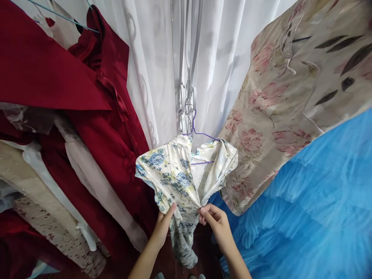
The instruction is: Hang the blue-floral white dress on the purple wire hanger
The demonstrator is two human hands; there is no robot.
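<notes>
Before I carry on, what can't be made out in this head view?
In the head view:
Left hand: fingers mostly hidden behind the blue-flowered garment.
Right hand: its own fingers cover what it pinches at the garment's front.
Purple hanger: hook too thin to trace among the white curled pieces.
Blue ruffled fabric: cut off by the right and bottom edges.

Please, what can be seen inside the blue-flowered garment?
Through the open neck of the blue-flowered garment, part of a purple hanger shows. The hanger's ends, and anything lower inside, are covered by the fabric.
</notes>
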